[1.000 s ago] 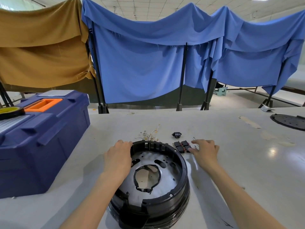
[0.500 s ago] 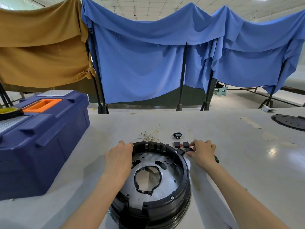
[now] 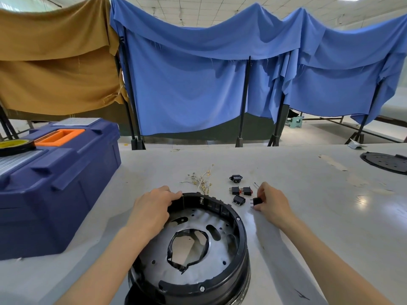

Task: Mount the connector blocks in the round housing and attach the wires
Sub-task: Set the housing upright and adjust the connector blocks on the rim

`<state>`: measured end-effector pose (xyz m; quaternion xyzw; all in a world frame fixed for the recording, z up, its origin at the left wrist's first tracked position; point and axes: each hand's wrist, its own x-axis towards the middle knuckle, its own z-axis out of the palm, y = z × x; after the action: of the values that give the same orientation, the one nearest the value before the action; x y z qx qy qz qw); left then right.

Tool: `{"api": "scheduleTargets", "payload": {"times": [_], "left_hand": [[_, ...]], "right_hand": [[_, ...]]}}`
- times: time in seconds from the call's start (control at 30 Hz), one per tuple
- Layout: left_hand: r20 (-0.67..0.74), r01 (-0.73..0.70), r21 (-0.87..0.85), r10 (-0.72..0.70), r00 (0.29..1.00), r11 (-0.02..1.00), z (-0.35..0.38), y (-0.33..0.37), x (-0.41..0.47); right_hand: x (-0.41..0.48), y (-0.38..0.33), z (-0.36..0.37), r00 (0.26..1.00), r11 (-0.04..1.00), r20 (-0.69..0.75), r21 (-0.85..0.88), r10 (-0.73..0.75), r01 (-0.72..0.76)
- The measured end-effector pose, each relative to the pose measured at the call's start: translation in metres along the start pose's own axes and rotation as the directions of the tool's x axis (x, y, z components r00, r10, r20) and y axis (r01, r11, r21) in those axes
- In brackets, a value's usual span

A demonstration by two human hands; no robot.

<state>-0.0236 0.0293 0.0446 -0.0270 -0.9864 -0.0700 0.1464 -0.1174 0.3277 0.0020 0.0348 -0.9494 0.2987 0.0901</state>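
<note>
1. A dark blue plastic toolbox with an orange handle recess (image 3: 55, 183) stands at 9 o'clock on the pale grey surface (image 3: 319, 216). The frame's left edge cuts off its near end. A yellow-and-black tape roll (image 3: 15, 146) lies on the lid, also partly cut off.

2. The left hand (image 3: 152, 210) grips the round black plastic housing (image 3: 242, 238) at 11 o'clock on its rim. The fingers are curled over the rim, and the thumb is hidden beneath the hand.

3. The housing lies open side up at 6 o'clock on the surface, directly in front of the person. The bottom of the frame cuts off its near wall. Inside lies a metal plate with a ragged central opening. The rectangular slots in the far wall are in shadow, so their contents cannot be determined.

4. A tangle of thin pale wires with brass terminals (image 3: 201, 179) lies at 12 o'clock from the housing. Individual wires cannot be counted.

5. At 1 o'clock from the housing lie a black flanged socket (image 3: 235, 178), two black connector blocks with red faces (image 3: 235, 190) (image 3: 247, 191) and one all-black connector block (image 3: 239, 200). All four are apart from the rim.

6. The right hand (image 3: 273, 203) pinches a small black connector block (image 3: 256, 201) between thumb and fingers. The metal prongs point toward 9 o'clock. The hand covers the block's far side.

7. A black perforated disc (image 3: 387, 162) lies at 2 o'clock and is cut off by the right edge.
</note>
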Motion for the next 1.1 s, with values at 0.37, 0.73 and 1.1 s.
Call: {"api": "scheduleTargets", "payload": {"times": [0.37, 0.73, 1.1], "left_hand": [[-0.080, 0.014, -0.250, -0.035, 0.996, 0.968, 0.000, 0.037, 0.007], [-0.194, -0.101, -0.521, -0.002, 0.981, 0.848, -0.001, 0.051, 0.007], [-0.059, 0.168, -0.151, -0.179, 0.982, 0.974, -0.002, 0.052, 0.020]], "right_hand": [[-0.014, -0.046, -0.033, 0.983, 0.396, 0.104, 0.918, -0.150, -0.037], [-0.022, -0.067, -0.025, 0.945, 0.256, 0.199, 0.958, -0.261, -0.131], [-0.020, -0.065, -0.016, 0.979, 0.372, 0.156, 0.923, -0.133, -0.096]]}}
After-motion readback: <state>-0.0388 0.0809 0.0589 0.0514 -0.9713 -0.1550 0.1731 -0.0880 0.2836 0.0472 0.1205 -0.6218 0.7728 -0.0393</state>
